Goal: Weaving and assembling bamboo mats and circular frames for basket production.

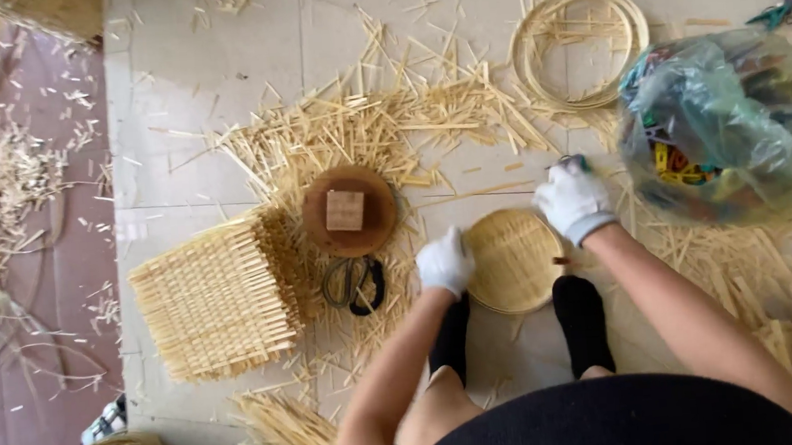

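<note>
A small round woven bamboo tray (514, 260) lies on the tiled floor between my feet. My left hand (444, 261), in a white glove, presses on its left rim with fingers closed. Over the tray's upper right rim, my right hand (571, 201), also gloved, grips a small green-handled tool (574, 160); most of the tool is hidden in the fist.
A stack of square woven mats (214, 303) lies at left, beside a round wooden block (350, 211) and scissors (354, 284). Bamboo hoops (580, 48) and a clear bag of coloured clips (718, 126) sit at upper right. Bamboo offcuts litter the floor.
</note>
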